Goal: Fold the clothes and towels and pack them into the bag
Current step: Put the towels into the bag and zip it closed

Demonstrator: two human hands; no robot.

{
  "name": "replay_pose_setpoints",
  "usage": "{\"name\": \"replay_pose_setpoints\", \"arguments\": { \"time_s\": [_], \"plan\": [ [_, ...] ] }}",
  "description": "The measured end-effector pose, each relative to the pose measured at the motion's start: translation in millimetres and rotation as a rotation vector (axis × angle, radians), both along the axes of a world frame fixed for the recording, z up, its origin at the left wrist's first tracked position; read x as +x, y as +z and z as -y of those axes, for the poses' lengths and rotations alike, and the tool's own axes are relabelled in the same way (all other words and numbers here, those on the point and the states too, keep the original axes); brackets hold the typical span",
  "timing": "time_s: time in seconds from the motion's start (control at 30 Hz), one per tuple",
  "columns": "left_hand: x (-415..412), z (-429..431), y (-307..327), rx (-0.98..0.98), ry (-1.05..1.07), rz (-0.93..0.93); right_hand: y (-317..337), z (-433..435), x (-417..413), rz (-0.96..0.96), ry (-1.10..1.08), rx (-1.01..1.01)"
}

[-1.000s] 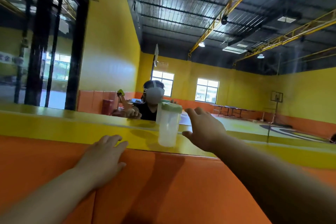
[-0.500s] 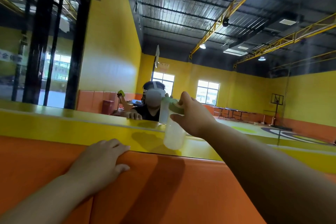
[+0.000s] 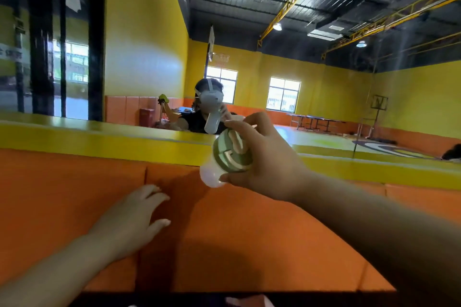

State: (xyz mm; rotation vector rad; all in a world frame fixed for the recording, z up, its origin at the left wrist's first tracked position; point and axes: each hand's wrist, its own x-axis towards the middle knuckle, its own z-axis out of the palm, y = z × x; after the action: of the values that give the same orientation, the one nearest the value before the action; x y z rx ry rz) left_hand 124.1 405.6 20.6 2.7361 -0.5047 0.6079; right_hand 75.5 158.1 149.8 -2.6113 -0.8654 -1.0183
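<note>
Orange padding [image 3: 249, 244] bears the left hand [image 3: 124, 227], lying flat, fingers [image 3: 154, 193] released and spread. Right of it, the right hand [image 3: 272, 164] holds a clear green-lidded bottle [image 3: 230, 156] in the air before the yellow ledge [image 3: 99, 137], fingers grasping its top, lid tilted toward the camera. Where the clothes and bag lie cannot be told.

Bare left hand [image 3: 128, 219], bare right hand [image 3: 272, 164]

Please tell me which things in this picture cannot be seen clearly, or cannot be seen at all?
Head view only:
- Clothes, towels and bag: nowhere in the frame.
- Bottle: the right hand covers its right side; its contents are unclear.
- Other person: the yellow ledge hides everything below the chest.
- Pink thing: cut off by the bottom edge, blurred.
</note>
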Motion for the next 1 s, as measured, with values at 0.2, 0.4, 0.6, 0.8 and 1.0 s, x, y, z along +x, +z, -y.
{"name": "replay_pose_setpoints", "arguments": {
  "time_s": [0.2,0.4,0.6,0.8,1.0],
  "plan": [
    [-78.8,7.0,-50.8,-0.016,-0.076,-0.173,-44.8,-2.6,-58.1,-0.14,0.069,0.04],
    [-140.5,8.5,-75.6,-0.104,-0.111,-0.344,-97.8,-0.7,-90.4,-0.217,0.1,0.096],
    [-174.7,4.2,-85.6,-0.077,-0.107,-0.329,-145.1,4.5,-113.6,-0.31,0.087,0.166],
    [-180.1,-13.0,-88.7,0.048,-0.041,-0.316,-179.0,9.5,-127.2,-0.322,0.081,0.239],
    [-171.0,-38.7,-74.4,0.234,0.179,-0.427,-180.2,7.0,-129.8,-0.257,0.181,0.357]
  ]
}}
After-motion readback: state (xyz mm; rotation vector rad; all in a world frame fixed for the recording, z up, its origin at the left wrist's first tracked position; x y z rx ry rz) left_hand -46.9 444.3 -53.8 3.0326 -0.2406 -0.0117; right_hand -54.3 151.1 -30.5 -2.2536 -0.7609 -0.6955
